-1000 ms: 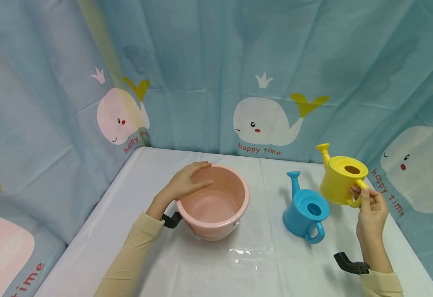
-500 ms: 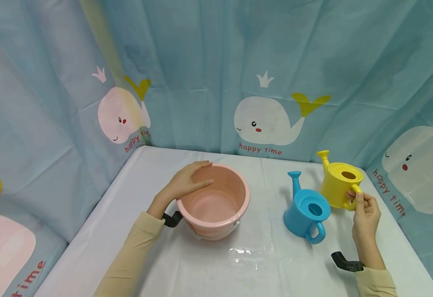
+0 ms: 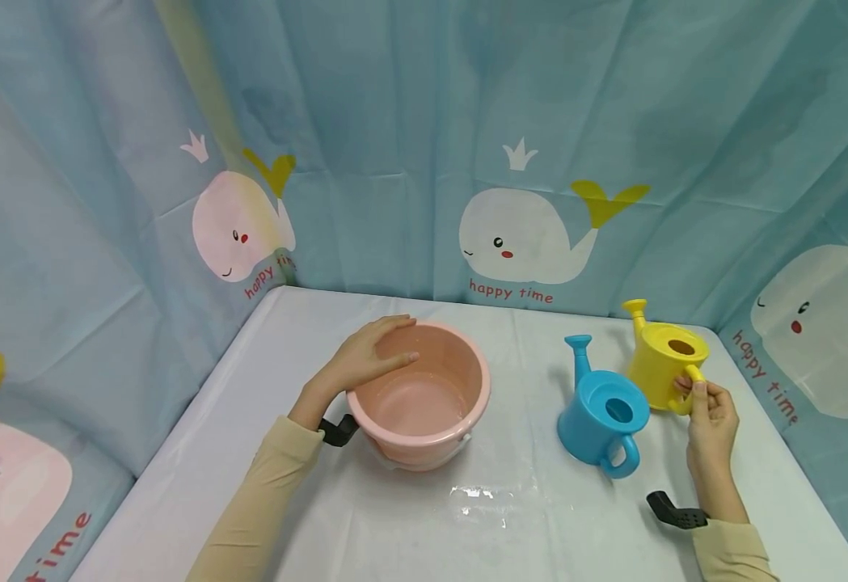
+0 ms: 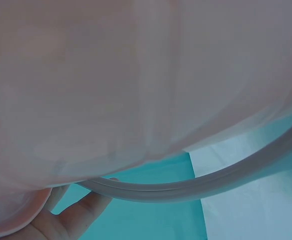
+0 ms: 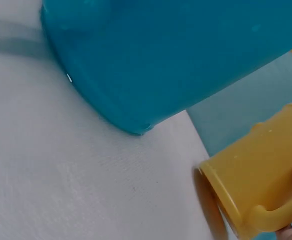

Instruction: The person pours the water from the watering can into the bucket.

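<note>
We pinch the yellow watering can (image 3: 652,378) by its handle (image 5: 279,216) with our right hand (image 3: 713,422); our left hand (image 3: 365,356) grips the pink bucket (image 3: 424,451).

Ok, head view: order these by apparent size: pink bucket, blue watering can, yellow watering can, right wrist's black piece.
1. Pink bucket
2. Blue watering can and yellow watering can: too close to rank, since blue sits nearer the camera
3. Black piece
</note>
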A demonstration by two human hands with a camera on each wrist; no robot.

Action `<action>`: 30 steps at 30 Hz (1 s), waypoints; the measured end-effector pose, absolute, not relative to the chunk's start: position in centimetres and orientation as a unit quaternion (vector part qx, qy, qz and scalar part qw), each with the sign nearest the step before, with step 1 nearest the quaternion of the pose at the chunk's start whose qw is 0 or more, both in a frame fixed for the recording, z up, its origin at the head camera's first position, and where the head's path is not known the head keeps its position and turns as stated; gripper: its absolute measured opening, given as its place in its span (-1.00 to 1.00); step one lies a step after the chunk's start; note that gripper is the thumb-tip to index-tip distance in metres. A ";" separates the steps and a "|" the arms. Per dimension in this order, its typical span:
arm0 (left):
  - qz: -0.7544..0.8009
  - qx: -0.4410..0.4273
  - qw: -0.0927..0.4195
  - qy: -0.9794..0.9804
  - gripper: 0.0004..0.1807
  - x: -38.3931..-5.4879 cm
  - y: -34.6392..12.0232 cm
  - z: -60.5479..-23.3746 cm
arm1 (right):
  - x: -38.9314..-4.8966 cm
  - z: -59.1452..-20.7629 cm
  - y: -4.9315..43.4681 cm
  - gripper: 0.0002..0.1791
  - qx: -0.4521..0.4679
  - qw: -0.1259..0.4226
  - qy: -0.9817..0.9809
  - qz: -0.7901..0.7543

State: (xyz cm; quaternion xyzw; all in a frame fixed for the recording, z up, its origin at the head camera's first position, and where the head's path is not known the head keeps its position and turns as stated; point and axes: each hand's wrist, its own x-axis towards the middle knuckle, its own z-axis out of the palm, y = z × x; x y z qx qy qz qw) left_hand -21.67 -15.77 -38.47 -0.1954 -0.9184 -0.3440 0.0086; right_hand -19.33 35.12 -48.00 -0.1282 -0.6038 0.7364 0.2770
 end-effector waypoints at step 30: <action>-0.336 -0.193 0.013 -0.922 -0.27 -21.7 -15.8 -38.7 | -17.4 -48.6 35.8 -0.57 -0.201 0.217 -0.659 0.692</action>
